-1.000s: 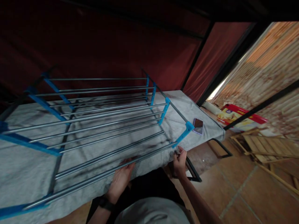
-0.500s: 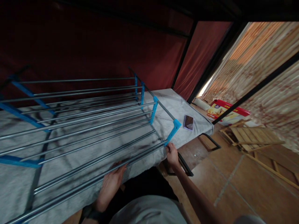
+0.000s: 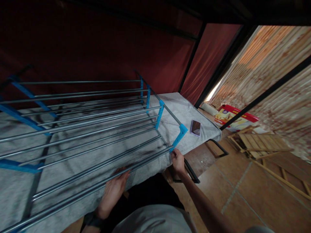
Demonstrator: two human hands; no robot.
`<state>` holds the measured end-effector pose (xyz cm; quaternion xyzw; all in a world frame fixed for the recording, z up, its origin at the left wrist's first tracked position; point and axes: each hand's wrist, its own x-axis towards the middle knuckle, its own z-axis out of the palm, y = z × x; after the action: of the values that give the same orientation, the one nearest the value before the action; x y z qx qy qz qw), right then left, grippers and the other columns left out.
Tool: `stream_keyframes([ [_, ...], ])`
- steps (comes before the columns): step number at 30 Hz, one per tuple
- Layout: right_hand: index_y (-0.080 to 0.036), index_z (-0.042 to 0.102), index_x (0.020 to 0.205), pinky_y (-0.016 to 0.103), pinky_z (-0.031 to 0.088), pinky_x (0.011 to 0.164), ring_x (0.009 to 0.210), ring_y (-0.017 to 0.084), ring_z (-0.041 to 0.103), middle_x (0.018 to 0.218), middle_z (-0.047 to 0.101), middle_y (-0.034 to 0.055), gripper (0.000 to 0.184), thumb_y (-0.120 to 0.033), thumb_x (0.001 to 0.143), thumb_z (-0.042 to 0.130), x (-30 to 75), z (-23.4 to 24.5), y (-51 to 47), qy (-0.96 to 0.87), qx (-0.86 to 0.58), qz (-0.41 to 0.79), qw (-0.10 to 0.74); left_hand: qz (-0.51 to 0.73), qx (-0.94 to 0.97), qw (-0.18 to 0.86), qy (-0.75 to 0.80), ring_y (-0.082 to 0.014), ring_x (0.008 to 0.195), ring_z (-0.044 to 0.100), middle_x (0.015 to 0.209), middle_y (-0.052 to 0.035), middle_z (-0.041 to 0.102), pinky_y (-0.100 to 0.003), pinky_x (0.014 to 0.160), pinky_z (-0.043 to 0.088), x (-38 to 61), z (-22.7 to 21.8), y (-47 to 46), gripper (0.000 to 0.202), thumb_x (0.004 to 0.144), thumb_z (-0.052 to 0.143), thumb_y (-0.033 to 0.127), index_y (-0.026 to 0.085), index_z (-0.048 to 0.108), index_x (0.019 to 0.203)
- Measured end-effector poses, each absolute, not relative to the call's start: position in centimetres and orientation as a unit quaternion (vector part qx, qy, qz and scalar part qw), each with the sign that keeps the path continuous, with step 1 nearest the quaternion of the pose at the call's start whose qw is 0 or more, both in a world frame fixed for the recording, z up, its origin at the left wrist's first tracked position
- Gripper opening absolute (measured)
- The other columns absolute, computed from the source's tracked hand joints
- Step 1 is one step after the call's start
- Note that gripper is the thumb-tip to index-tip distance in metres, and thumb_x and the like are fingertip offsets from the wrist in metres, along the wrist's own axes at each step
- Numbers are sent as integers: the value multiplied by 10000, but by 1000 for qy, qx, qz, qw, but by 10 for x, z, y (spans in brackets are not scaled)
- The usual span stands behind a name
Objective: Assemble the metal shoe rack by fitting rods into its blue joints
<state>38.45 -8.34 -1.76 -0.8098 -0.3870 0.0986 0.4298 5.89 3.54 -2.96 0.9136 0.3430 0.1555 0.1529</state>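
Observation:
A rack of long grey metal rods (image 3: 97, 129) with blue plastic end brackets (image 3: 179, 135) lies across a table under a grey cloth (image 3: 201, 133). My left hand (image 3: 113, 191) reaches up under the nearest rods, palm up, with its fingers curled against the lowest rod. At the rack's near right corner my right hand (image 3: 178, 160) is closed on the end of the lowest rod, just below the blue bracket.
A phone (image 3: 195, 127) lies on the cloth near the table's right end. Black metal table legs (image 3: 191, 171) stand by my right hand. On the tiled floor to the right are a red and yellow box (image 3: 233, 118) and wooden slatted frames (image 3: 262, 144). Dark red curtains hang behind.
The view has swung left, so the rack sits further left in frame. Both hands have stayed on the nearest rods, the right at the corner bracket.

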Motion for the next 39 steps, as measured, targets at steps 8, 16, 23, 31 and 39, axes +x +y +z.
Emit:
stream_keyframes([
  [8,-180,643,970,315,463,840,889,209,615,956,660,76,265,-254,819,438,382,-17,-81,-380,-817,91,423,150,915,147,344,-241,1097,666,1168,-37,718,-411,996,518,61,-22,33,390,960,373,301,279,642,1241],
  [16,-197,646,955,321,469,839,876,218,614,951,662,76,247,-280,832,449,385,-23,-81,-384,-810,91,434,125,923,123,341,-238,1122,654,1215,-50,697,-404,992,520,61,-22,34,411,975,334,282,254,632,1256],
  [23,-196,650,936,337,460,838,872,228,611,948,657,85,237,-282,840,451,383,-27,-80,-377,-813,78,436,131,929,126,323,-283,1090,663,1180,-78,705,-443,937,547,61,-22,36,425,985,317,287,222,649,1242],
  [31,-207,641,926,337,453,814,848,227,596,923,639,75,216,-276,850,451,381,-25,-81,-380,-814,68,433,105,925,145,335,-258,1135,649,1208,-72,695,-439,994,514,61,-16,35,415,981,325,259,244,624,1269],
  [39,-206,625,925,338,466,822,852,215,597,936,629,69,195,-289,852,465,382,-25,-82,-397,-795,88,451,49,921,127,365,-269,1098,667,1180,-101,706,-435,983,515,59,3,27,409,986,334,304,203,620,1261],
])
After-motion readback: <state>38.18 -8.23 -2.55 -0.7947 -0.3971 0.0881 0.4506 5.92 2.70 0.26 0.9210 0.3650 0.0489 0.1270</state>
